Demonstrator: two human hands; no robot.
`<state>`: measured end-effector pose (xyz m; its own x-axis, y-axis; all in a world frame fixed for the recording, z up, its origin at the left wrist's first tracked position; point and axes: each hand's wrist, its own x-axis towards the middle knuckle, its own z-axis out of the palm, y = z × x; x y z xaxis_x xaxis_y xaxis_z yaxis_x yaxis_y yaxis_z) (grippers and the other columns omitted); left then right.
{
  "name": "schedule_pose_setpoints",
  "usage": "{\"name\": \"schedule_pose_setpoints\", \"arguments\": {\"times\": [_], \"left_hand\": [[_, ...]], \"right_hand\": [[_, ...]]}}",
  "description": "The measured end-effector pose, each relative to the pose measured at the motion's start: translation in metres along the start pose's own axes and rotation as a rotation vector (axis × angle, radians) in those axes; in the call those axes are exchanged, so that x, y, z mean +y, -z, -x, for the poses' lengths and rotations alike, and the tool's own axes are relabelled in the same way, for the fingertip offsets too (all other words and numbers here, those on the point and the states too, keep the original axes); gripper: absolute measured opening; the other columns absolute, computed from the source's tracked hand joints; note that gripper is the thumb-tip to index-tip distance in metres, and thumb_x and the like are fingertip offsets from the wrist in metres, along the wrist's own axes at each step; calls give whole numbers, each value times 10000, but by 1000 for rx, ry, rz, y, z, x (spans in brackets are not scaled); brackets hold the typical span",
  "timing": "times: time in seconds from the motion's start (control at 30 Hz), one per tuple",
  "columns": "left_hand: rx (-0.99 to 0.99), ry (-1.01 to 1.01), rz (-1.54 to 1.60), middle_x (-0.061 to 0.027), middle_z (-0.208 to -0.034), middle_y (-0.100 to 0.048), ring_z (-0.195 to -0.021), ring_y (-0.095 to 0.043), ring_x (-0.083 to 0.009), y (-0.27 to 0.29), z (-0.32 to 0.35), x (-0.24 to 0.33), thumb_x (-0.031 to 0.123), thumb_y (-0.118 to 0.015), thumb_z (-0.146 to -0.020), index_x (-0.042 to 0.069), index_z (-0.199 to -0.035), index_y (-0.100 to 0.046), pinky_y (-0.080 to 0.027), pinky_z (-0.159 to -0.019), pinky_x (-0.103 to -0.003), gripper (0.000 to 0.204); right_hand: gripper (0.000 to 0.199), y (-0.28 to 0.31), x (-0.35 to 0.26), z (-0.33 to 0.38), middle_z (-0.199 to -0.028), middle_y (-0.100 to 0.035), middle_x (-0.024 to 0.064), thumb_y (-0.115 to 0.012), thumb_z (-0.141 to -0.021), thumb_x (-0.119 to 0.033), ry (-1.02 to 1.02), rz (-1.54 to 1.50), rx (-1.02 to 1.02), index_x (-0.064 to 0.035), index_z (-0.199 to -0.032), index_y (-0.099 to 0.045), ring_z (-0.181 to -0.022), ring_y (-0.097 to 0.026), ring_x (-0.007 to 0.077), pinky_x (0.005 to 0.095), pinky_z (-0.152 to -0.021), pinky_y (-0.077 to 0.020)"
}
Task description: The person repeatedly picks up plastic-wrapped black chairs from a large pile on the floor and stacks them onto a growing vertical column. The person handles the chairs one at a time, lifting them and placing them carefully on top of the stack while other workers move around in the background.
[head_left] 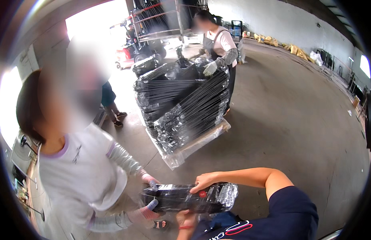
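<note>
A long black bundle wrapped in shiny clear film (173, 203) is held level in front of me, with a small round red sticker on its top. My right hand (204, 182) reaches across from the right and grips its far edge, thumb lying on top. At its near edge is my left hand (186, 218), a red band round the wrist; its fingers go under the bundle and are partly hidden. A co-worker at the left, in a white shirt, holds the bundle's left end with two gloved hands (151, 203).
Beyond stands a pallet (209, 138) stacked with film-wrapped black goods (181, 100). A second co-worker (223, 44) rests a gloved hand on it. A red forklift (124, 56) is near the bright doorway. Yellow sacks (299, 52) line the far wall.
</note>
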<state>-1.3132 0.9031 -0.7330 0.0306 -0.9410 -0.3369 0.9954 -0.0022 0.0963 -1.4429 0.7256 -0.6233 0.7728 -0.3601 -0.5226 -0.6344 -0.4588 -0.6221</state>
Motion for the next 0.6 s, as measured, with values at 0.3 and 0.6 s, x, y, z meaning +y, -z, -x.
{"name": "schedule_pose_setpoints", "arguments": {"times": [0.3, 0.6], "left_hand": [[-57, -389, 174, -151, -1161, -501, -1101, -452, -290, -40, -63, 63, -85, -525, -559, -32, -1135, -473, -328, -968, -433, 581], [-417, -555, 26, -8, -1380, -280, -1270, -263, -176, -83, -28, 73, 3, -420, -817, 126, -1312, -302, -206, -1037, -434, 524]], "right_hand": [[544, 99, -42, -113, -814, -638, 96, -476, -689, -649, 236, 108, -82, -149, -695, -689, -774, -591, 215, 366, -729, -451], [743, 220, -79, -139, -1377, -216, 182, -537, -768, -395, 566, 262, 547, -40, -1335, -214, -1268, -239, 275, 307, -1038, -210]]}}
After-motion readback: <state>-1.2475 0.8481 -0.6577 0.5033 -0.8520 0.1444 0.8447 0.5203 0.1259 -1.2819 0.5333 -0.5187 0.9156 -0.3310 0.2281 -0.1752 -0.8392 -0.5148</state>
